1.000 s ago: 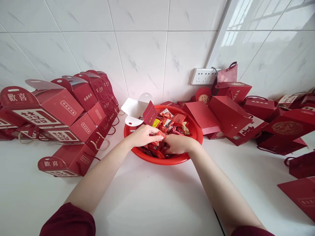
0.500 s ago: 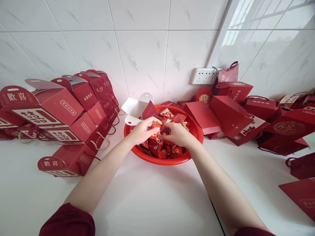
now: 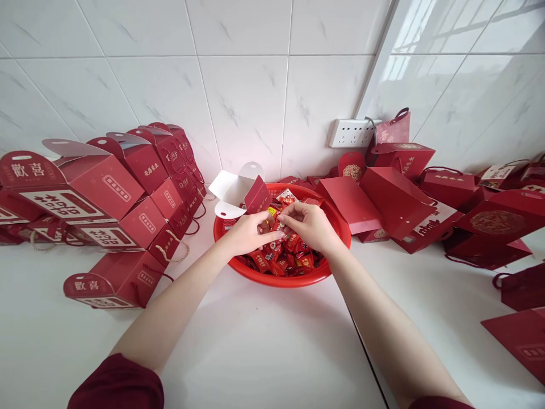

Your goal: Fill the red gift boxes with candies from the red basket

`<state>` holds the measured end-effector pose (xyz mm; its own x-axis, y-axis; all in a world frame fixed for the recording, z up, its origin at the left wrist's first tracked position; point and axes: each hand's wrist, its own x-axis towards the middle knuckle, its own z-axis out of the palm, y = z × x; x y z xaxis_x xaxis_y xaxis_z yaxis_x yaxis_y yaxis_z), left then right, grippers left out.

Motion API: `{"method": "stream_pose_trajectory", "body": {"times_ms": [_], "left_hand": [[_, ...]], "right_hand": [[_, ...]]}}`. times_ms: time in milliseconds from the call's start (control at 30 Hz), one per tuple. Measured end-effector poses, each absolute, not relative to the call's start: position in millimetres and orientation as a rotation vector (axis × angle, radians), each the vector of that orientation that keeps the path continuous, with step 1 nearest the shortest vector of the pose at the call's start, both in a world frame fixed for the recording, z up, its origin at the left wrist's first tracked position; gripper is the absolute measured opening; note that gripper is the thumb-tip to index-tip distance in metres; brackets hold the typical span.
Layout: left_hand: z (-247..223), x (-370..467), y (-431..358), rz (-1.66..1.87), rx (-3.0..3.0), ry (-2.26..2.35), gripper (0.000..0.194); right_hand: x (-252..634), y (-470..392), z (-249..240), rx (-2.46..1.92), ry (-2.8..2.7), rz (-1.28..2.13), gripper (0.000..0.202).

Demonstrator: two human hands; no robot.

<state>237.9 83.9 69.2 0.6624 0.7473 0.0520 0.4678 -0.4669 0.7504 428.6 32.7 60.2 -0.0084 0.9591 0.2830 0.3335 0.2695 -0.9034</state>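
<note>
A red plastic basket [image 3: 293, 280] holds many small red-wrapped candies [image 3: 279, 266]. Over its middle, my left hand [image 3: 249, 234] has its fingers curled and its thumb reaching toward the right hand; whatever lies in it is hidden. Facing it, my right hand [image 3: 310, 227] is closed in a pinch, the fingertips close to the left thumb. I cannot make out what the pinch holds. An open gift box [image 3: 258, 196], white inside and red outside, rests at the basket's back left edge, just beyond the left hand.
Stacked red gift boxes [image 3: 106, 184] with cord handles fill the left side. More red boxes [image 3: 395, 199], some open, crowd the right side along the tiled wall. A white power strip [image 3: 353, 133] is fixed there. The white table [image 3: 255, 346] stretches in front.
The red-wrapped candy seen earlier in my left hand no longer shows there. That hand has turned and lowered slightly; my right fingers have lifted out from among the candies.
</note>
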Motion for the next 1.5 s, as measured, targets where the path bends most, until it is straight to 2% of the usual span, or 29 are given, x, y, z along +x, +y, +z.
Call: {"method": "stream_pose_trajectory", "body": {"times_ms": [233, 333, 467, 600, 733, 933, 1067, 1133, 1233, 1300, 1500], "left_hand": [[67.4, 234.7, 90.1, 0.429, 2.16, 0.881, 0.028], [62.0, 234.9, 93.0, 0.226, 2.238, 0.859, 0.011], [60.5, 238.5, 92.5, -0.222, 2.541, 0.74, 0.041], [65.1, 242.5, 89.7, -0.448, 2.713, 0.699, 0.046], [66.0, 243.5, 89.4, -0.459, 2.685, 0.82, 0.038], [67.5, 246.1, 89.0, -0.581, 2.705, 0.822, 0.014], [70.8, 246.4, 84.7, -0.415, 2.617, 0.792, 0.006], [71.1, 244.6, 83.7, -0.208, 2.47, 0.821, 0.012], [69.3, 241.1, 86.3, 0.145, 2.256, 0.911, 0.033], [67.8, 239.6, 89.8, 0.379, 2.151, 0.955, 0.04], [68.6, 237.4, 94.5, 0.694, 1.999, 0.853, 0.038]], "right_hand": [[426.1, 27.9, 62.1, -1.289, -1.705, 0.574, 0.014], [425.1, 28.9, 60.0, -1.351, -1.768, 0.493, 0.009], [425.6, 31.2, 57.1, -1.481, -1.804, 0.43, 0.008], [426.9, 31.6, 56.0, -1.577, -1.811, 0.417, 0.007], [427.4, 32.8, 55.7, -1.601, -1.79, 0.424, 0.005], [427.2, 36.8, 55.8, -1.519, -1.724, 0.379, 0.018], [427.8, 38.1, 55.7, -1.417, -1.659, 0.379, 0.017], [427.9, 38.3, 55.5, -1.374, -1.633, 0.387, 0.012], [427.4, 38.0, 55.1, -1.323, -1.598, 0.441, 0.009], [426.6, 37.2, 55.1, -1.273, -1.6, 0.496, 0.01], [425.3, 33.0, 58.2, -1.181, -1.621, 0.574, 0.018]]}}
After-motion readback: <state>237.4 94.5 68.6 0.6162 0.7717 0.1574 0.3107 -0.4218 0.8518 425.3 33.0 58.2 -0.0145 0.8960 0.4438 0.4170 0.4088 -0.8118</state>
